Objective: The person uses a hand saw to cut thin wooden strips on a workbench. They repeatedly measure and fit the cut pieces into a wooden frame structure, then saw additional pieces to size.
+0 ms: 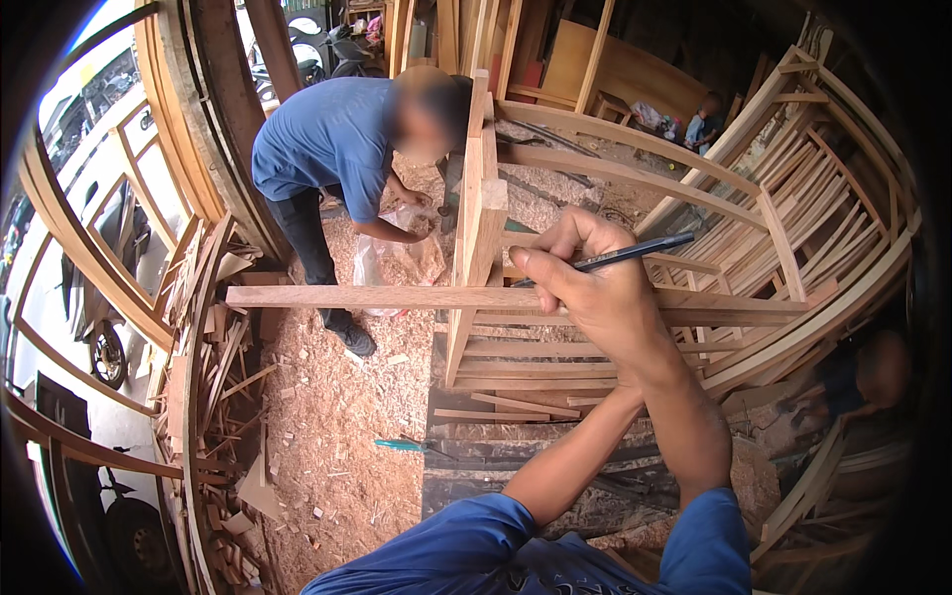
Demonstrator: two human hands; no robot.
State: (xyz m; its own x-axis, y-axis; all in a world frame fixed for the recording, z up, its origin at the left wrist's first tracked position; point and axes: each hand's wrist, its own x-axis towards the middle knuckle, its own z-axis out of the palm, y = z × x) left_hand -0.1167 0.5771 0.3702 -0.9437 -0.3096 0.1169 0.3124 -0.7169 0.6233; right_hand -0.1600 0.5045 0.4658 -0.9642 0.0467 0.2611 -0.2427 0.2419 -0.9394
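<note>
My right hand [590,288] grips a dark pen [635,253] and rests on a long horizontal wooden rail [337,296], with the pen tip at the rail's top face. The rail crosses an upright wooden frame piece [478,198] just left of the hand. My left forearm [565,461] reaches up under my right forearm, and its hand is hidden behind that arm.
A person in a blue shirt [327,139] bends over a plastic bag [382,258] beyond the rail. Sawdust covers the floor [337,416], where a teal-handled tool [402,445] lies. Offcuts [213,387] pile up at left. Stacked wooden frames [793,228] fill the right.
</note>
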